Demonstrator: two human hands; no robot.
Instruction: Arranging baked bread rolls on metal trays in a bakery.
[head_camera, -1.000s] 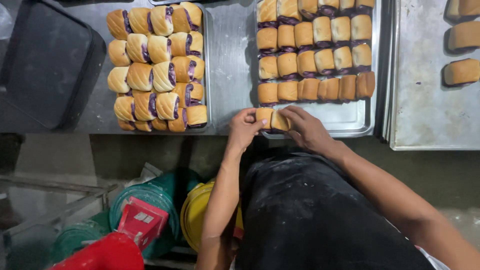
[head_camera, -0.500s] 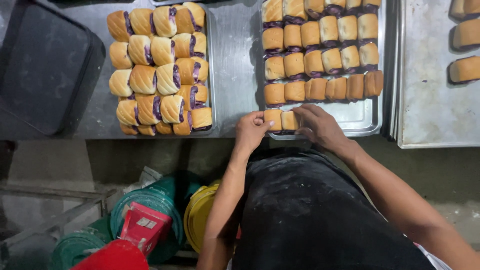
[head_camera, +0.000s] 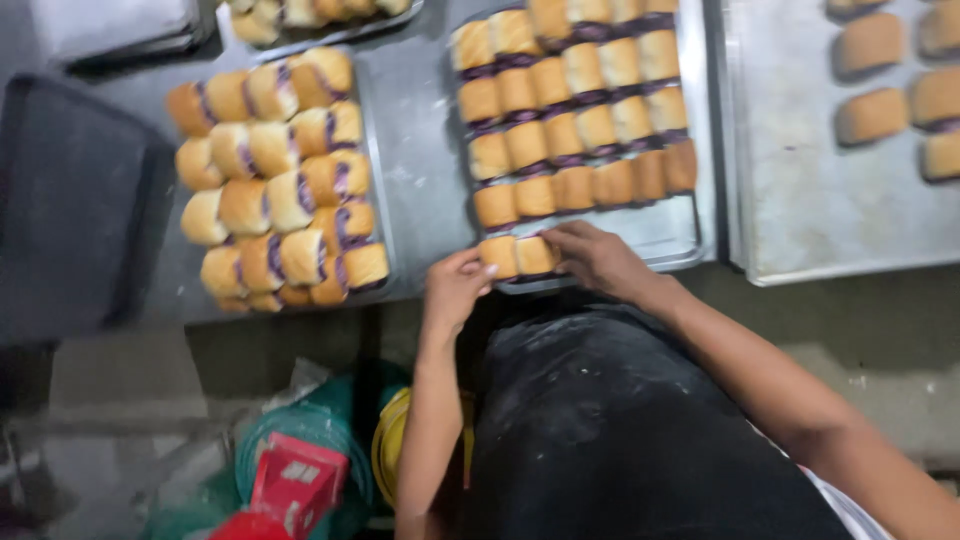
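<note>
This looked like a bakery. Metal trays (head_camera: 705, 240) of purple-filled rolls (head_camera: 575, 120) (dozens of them) covered a steel worktable (head_camera: 415, 170), and the worker's dark apron (head_camera: 620, 420) was flour-dusted.

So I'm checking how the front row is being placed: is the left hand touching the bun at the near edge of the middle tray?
Touching. The head view shows the left hand with its fingertips against the end of the front bun on the middle tray.

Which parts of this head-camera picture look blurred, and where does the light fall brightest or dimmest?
Head view: motion blur smears everything, including both hands at the front rolls; the bare tray at right is palest, with soft glare; the dark tray and floor at left lie in shadow.
</note>
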